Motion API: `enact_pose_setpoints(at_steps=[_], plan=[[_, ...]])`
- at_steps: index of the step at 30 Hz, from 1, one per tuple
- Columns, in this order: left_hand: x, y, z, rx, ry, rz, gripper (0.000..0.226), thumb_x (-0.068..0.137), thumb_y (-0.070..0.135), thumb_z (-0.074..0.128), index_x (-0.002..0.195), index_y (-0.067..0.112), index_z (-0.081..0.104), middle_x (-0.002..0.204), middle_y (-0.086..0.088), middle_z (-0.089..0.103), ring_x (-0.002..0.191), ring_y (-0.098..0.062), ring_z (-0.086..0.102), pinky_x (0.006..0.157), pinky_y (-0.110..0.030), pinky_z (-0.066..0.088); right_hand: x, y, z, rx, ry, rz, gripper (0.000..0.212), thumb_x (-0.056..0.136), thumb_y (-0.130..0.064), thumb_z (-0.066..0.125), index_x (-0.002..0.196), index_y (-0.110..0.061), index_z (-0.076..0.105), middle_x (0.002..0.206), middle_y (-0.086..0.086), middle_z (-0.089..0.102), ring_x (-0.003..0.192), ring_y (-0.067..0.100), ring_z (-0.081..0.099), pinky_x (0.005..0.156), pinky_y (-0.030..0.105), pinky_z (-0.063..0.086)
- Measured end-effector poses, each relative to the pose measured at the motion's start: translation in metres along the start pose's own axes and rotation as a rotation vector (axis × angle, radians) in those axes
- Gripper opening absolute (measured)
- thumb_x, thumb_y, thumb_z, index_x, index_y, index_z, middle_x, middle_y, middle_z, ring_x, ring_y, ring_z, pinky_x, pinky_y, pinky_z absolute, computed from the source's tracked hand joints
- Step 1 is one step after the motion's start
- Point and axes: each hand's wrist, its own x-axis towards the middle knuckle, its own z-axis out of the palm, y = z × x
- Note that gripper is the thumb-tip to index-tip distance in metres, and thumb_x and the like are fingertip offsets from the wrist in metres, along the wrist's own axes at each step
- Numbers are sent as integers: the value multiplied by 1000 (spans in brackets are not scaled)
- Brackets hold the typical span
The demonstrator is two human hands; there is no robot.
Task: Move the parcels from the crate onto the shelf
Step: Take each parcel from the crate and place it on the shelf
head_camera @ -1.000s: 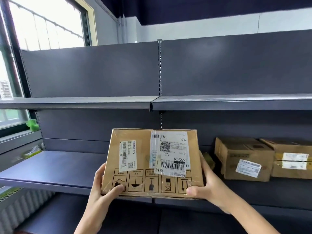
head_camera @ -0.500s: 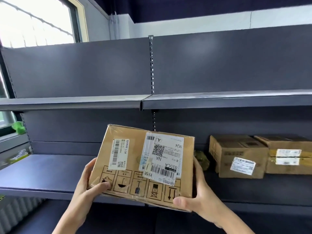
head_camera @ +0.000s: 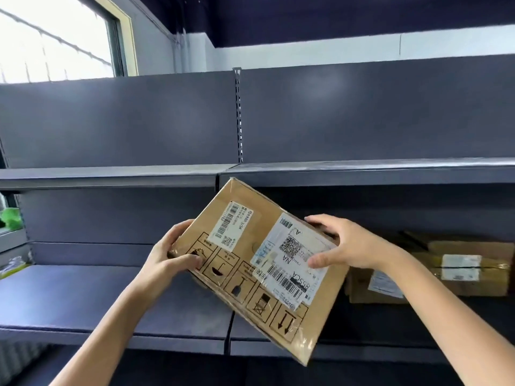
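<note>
Parcel [head_camera: 250,263], a flat brown cardboard box, is held in the air in front of the dark grey shelf unit [head_camera: 362,112], tilted so that its upper corner overlaps the front lip of the upper shelf board [head_camera: 362,174] and its lower right corner hangs in front of the lower shelf board [head_camera: 111,296]. The unit's back panels fill most of the view and are split by a slotted upright [head_camera: 238,115]; a window [head_camera: 50,37] sits at upper left. On the lower board's right bay, two further cardboard parcels rest side by side: one [head_camera: 370,285] largely hidden behind the held box and the right forearm, the other [head_camera: 468,263] farther right with a white label facing forward. Both are blurred.

The held parcel's broad face is turned toward the camera. It carries a large white shipping label [head_camera: 289,260] with a square code, a barcode and the characters "855CA", a smaller white barcode label [head_camera: 231,224] nearer the upper left, and a row of printed handling symbols [head_camera: 245,288] along the lower edge.

Left hand [head_camera: 170,254] clasps the parcel's left edge, thumb pressed on the front face and fingers wrapped behind. Right hand [head_camera: 342,243] grips the upper right edge, fingers curled over the top and thumb lying across the large label.
</note>
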Motion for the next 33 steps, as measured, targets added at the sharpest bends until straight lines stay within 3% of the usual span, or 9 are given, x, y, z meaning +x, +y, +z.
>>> enact_pose_setpoints(at_steps=[6, 12, 16, 19, 22, 24, 29, 31, 33], plan=[[4, -13, 4, -106, 81, 30, 77, 44, 20, 75, 114, 46, 55, 86, -1, 73, 80, -16, 69, 68, -28, 55, -9, 13, 11, 85, -68, 12, 64, 61, -40, 83, 114, -49, 49, 103, -15, 70, 93, 1, 67, 84, 28, 56], [-9, -26, 31, -223, 320, 92, 73, 80, -5, 60, 124, 49, 38, 101, -4, 64, 92, -15, 64, 67, -21, 58, -21, 19, 19, 103, 2, 1, 66, 53, -49, 77, 111, -52, 48, 95, -22, 71, 86, -6, 67, 70, 14, 54], [-28, -21, 58, -249, 357, 30, 95, 70, 20, 68, 143, 43, 12, 144, -8, 42, 128, -21, 46, 106, -45, 42, -34, 27, 20, 110, 42, 13, 75, 46, -61, 72, 115, -50, 44, 93, -31, 69, 86, -10, 65, 65, 9, 51], [-50, -25, 80, -217, 235, -57, 110, 62, 32, 82, 143, 45, 9, 152, -2, 30, 138, -19, 35, 112, -51, 31, -50, 36, 22, 105, 107, 33, 71, 46, -67, 67, 111, -54, 42, 94, -38, 65, 88, -15, 62, 63, 5, 49], [-73, -33, 101, -171, 154, -125, 93, 49, 49, 74, 127, 56, 25, 142, 11, 32, 136, -10, 30, 104, -37, 36, -66, 49, 29, 186, 186, 46, 72, 46, -65, 69, 112, -49, 46, 97, -34, 67, 91, -12, 63, 66, 7, 50], [-87, -40, 112, -137, 110, -139, 76, 56, 42, 71, 116, 62, 29, 139, 18, 32, 135, -8, 29, 93, -30, 37, -76, 56, 37, 256, 254, 64, 69, 47, -62, 71, 110, -43, 49, 95, -35, 67, 89, -11, 63, 64, 8, 51], [-113, -51, 134, -43, -16, -169, 81, 53, 55, 68, 127, 52, 37, 144, 20, 39, 134, -12, 37, 100, -34, 39, -97, 71, 64, 387, 482, 144, 53, 56, -52, 80, 102, -43, 54, 88, -38, 65, 85, -14, 62, 60, 6, 50], [-116, -52, 143, -78, -28, -207, 77, 60, 46, 76, 128, 46, 41, 135, 14, 53, 123, -12, 52, 96, -32, 48, -102, 71, 75, 413, 558, 163, 51, 51, -55, 76, 97, -43, 56, 88, -38, 65, 83, -15, 62, 58, 5, 48], [-117, -56, 148, -160, 4, -232, 64, 73, 21, 78, 124, 40, 46, 117, 12, 66, 100, -6, 66, 74, -19, 55, -105, 69, 87, 413, 602, 165, 49, 55, -48, 78, 98, -43, 56, 90, -38, 65, 83, -14, 62, 59, 4, 47]])
